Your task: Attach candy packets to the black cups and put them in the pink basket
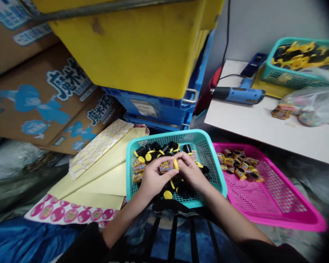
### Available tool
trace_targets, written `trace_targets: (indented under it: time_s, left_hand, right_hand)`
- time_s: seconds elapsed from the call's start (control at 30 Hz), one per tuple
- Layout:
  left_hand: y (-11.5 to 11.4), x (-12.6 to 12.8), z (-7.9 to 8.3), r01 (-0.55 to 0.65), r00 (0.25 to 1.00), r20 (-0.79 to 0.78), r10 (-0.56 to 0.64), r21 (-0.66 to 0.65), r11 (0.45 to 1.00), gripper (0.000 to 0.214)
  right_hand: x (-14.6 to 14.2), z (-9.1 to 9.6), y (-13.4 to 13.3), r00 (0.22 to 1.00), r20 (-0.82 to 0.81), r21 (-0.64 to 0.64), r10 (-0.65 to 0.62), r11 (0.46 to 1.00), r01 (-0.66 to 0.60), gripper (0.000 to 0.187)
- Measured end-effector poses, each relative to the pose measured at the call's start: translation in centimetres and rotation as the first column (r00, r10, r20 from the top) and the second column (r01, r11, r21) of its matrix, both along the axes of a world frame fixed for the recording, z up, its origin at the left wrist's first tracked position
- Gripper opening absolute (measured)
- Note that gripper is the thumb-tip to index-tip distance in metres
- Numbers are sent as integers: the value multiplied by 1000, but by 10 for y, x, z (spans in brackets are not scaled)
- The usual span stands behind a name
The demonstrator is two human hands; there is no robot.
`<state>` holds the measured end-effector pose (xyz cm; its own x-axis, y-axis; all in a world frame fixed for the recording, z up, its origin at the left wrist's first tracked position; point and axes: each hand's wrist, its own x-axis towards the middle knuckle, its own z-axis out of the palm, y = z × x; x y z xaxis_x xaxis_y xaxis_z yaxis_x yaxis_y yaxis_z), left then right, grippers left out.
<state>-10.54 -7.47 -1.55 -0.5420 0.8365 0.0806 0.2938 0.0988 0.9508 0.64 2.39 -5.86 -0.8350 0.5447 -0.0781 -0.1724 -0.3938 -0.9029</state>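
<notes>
My left hand [154, 175] grips a small canister [167, 167] with a colourful printed wrap, lying on its side. At the yellow lid end of the canister, the fingers of my right hand [190, 170] are pinched. Both hands are over a turquoise plastic basket [218, 171] on my lap. Inside it lie several black canisters [164, 149] with yellow lids, along with wrapped ones [139, 166] on the left. A yellow lid [168, 194] shows near the basket's front. My palms hide part of the contents.
To the right, a pink basket [268, 201] holds several wrapped canisters [239, 164]. On the white table [235, 120] lie a blue heat gun [238, 94], a turquoise basket [296, 80] and a plastic bag [318, 98]. Sticker sheets [98, 182] lie left; a yellow crate [131, 51] and cardboard boxes [44, 98] stand ahead.
</notes>
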Motion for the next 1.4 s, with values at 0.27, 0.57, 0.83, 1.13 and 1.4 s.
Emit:
trace_targets:
  time_s: [0.27,0.57,0.83,1.13,1.4]
  left_hand:
    - [-52,-63,10,10,904,-423,-64,-128,992,35]
    - [-102,-77,-31,-61,652,-717,-246,-374,926,33]
    - [-108,-48,-33,-147,610,-743,-274,-446,883,38]
    - [-82,-23,-34,-340,508,-782,-360,-566,751,32]
    - [-82,-28,-41,-332,356,-889,-289,-409,850,18]
  right_hand:
    - [-15,27,-1,976,214,505,-38,860,-77,27]
    - [-103,52,-19,747,663,734,49,154,-662,38]
    - [-136,60,-25,567,823,534,-17,-317,-784,51]
    - [-168,61,-51,521,850,463,-71,-371,-805,28]
    - [-161,62,-33,572,820,527,-22,-361,-769,27]
